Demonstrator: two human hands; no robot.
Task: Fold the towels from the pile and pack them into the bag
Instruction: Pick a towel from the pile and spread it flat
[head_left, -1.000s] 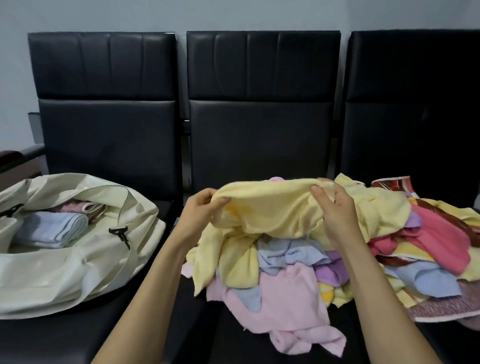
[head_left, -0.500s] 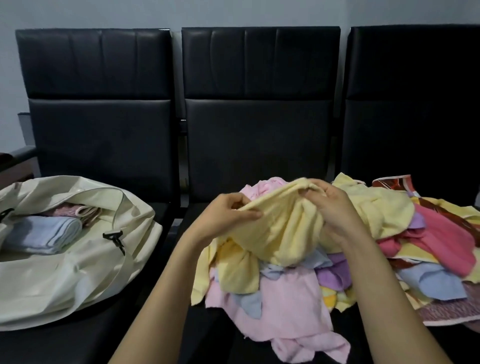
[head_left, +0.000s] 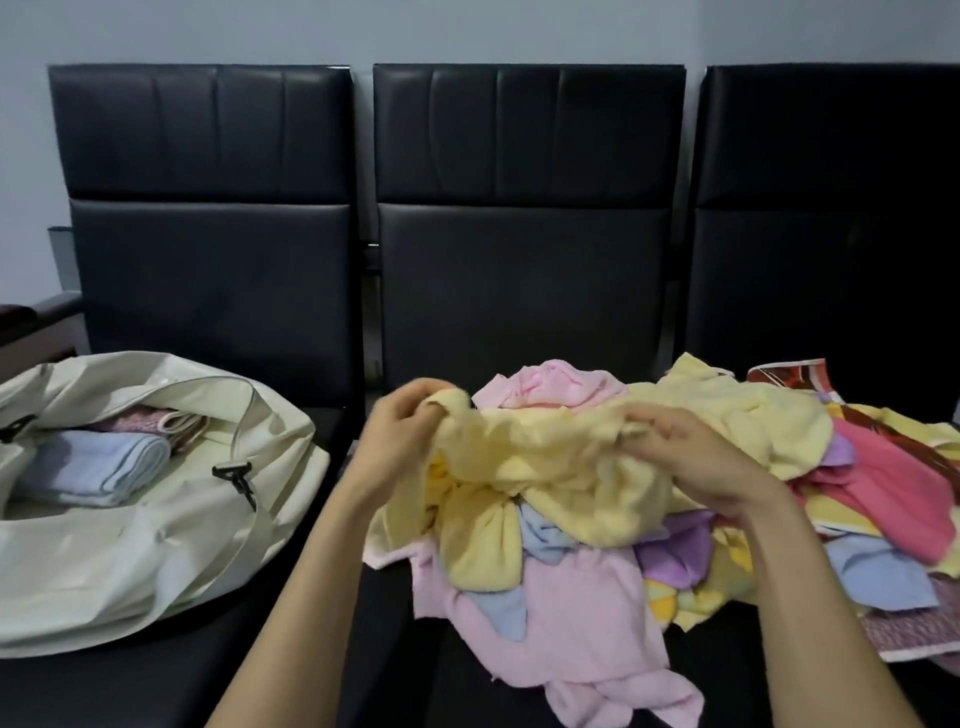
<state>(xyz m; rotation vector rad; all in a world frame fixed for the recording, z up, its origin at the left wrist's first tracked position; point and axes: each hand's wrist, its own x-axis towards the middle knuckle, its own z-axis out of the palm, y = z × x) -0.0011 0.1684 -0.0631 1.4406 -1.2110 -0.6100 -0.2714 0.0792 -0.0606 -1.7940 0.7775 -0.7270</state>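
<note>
A row of black padded seats (head_left: 156, 686) stands against a grey wall (head_left: 467, 26), and everything lies on their cushions. The pile of crumpled towels (head_left: 582, 618) spreads from the middle seat to the right one, reaching the front edge of the middle cushion. It is a loose mix of pink, yellow, light blue, lilac and coral cloths, with a patterned one at the far right.

On top of the pile, towards its back, both hands hold a pale yellow terry towel (head_left: 550, 467). The left hand (head_left: 400, 441) has its fingers curled round the towel's bunched left end, just above the left side of the heap. The right hand (head_left: 696, 457) pinches the towel's upper edge further right, with the fingers bent over the cloth. The towel sags between the two hands and drapes onto the cloths beneath.

A cream fabric bag (head_left: 130, 561) lies open on the left seat, well apart from the pile, its mouth facing up. Inside it lies a folded light blue towel (head_left: 93, 470), and just behind that a pink knitted cloth (head_left: 140, 418). A black plastic clip (head_left: 236, 475) hangs from the bag's strap on the side nearest the pile
</note>
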